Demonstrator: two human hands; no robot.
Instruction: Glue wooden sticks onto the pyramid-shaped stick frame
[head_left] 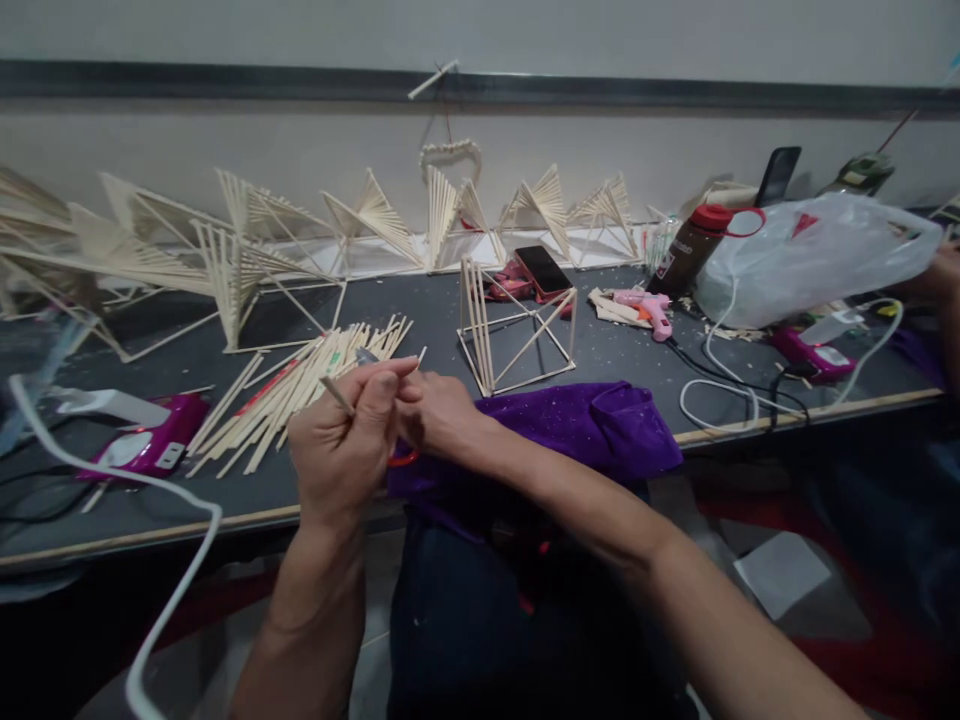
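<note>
My left hand (341, 440) is closed around a thin wooden stick (337, 396), whose end pokes out by the knuckles. Pressed close against it, my right hand (439, 410) grips scissors; an orange-red handle loop (403, 458) shows beneath the fingers, and a grey tip shows above the left hand. Most of the scissors is hidden by both hands. Just behind lies a loose pile of wooden sticks (300, 395). To the right stands a small open frame of glued sticks (517, 340). A purple cloth (585, 430) lies under my right forearm.
Several twisted stick models (375, 220) line the wall. Magenta power strips (161, 435) sit left and right, with white cables. A pink glue gun (645, 308), phone (541, 272), bottle (690, 250) and plastic bag (810, 260) occupy the right. Another person's hand (941, 270) is at the far right.
</note>
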